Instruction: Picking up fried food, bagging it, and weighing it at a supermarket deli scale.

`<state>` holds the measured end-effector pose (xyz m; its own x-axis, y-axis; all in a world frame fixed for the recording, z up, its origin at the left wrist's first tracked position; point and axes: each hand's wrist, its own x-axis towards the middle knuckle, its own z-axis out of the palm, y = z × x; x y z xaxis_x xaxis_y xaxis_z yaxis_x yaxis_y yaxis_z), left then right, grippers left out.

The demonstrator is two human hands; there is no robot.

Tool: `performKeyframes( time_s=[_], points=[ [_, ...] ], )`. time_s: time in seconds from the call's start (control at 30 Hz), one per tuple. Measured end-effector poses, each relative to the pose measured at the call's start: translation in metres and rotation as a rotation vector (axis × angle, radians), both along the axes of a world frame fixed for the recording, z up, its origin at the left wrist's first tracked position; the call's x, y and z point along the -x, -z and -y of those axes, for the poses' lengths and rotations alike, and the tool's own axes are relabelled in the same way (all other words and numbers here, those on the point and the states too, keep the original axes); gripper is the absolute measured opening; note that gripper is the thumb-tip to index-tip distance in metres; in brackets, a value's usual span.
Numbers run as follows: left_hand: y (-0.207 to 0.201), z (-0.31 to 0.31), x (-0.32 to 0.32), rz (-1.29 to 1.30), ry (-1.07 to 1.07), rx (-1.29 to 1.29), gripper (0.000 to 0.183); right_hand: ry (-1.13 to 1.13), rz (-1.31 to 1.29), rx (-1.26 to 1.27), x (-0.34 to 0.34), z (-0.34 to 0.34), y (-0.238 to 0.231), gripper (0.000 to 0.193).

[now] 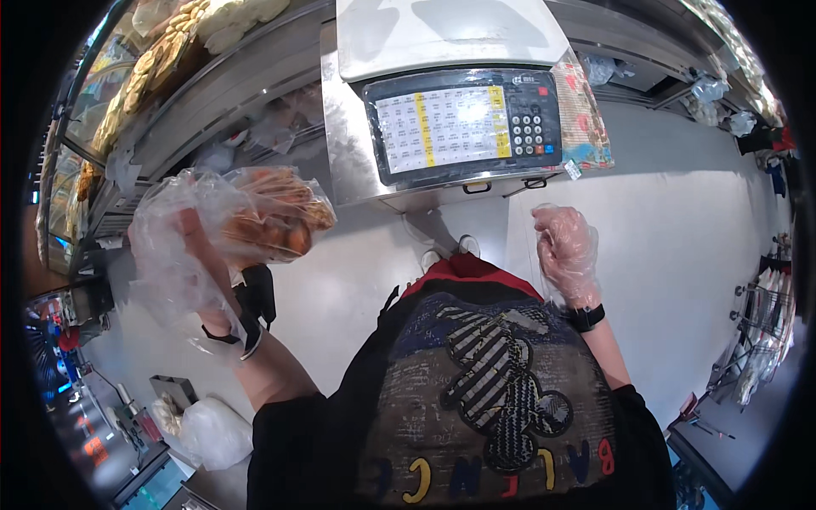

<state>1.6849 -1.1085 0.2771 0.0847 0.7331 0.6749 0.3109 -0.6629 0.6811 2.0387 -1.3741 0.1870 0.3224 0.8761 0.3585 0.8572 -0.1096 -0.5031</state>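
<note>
My left hand (197, 242) is closed on a clear plastic bag (161, 217), whose thin film drapes loosely over my hand and wrist. Inside it, brown, glossy food pieces (276, 217) bunch at the right end; their exact kind is hard to make out. My right hand (565, 246), in a clear disposable glove, is curled into a loose fist with nothing visible in it. It hovers in front of a counter scale (463, 123), which has a black key panel, a keypad and a pale weighing plate (450, 34).
The scale rests on a metal stand (344, 153), beside a patterned red-and-beige sheet (591, 119). Display shelves with food (153, 64) curve along the left. A stuffed white plastic bag (217, 432) sits at lower left. Racks with hanging packages (765, 331) stand at far right.
</note>
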Motion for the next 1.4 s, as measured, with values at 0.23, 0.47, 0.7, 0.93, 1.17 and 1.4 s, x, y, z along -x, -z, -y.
performKeyframes(
  time_s=[0.23,0.47,0.7,0.93,1.17,1.4],
  points=[
    [-0.01,0.011,0.003,-0.298,-0.399,-0.093,0.033,-0.049,-0.008,0.013,0.005,-0.006,-0.002,0.032],
    [-0.01,0.016,0.007,-0.26,-0.43,-0.11,0.037,-0.1,0.025,0.034,0.007,-0.011,-0.002,0.032],
    [-0.004,0.015,0.01,-0.17,-0.359,-0.07,0.034,-0.121,-0.012,0.023,0.009,-0.015,-0.001,0.033],
    [-0.006,0.013,0.008,-0.269,-0.372,-0.081,0.027,-0.137,-0.052,0.041,0.008,-0.02,-0.002,0.034],
    [0.003,0.008,0.006,-0.256,-0.324,-0.109,0.021,-0.135,-0.064,0.065,0.007,-0.022,-0.004,0.038],
    [0.004,0.002,0.001,-0.321,-0.345,-0.126,0.024,-0.151,-0.068,0.018,0.006,-0.028,-0.004,0.036]
  ],
)
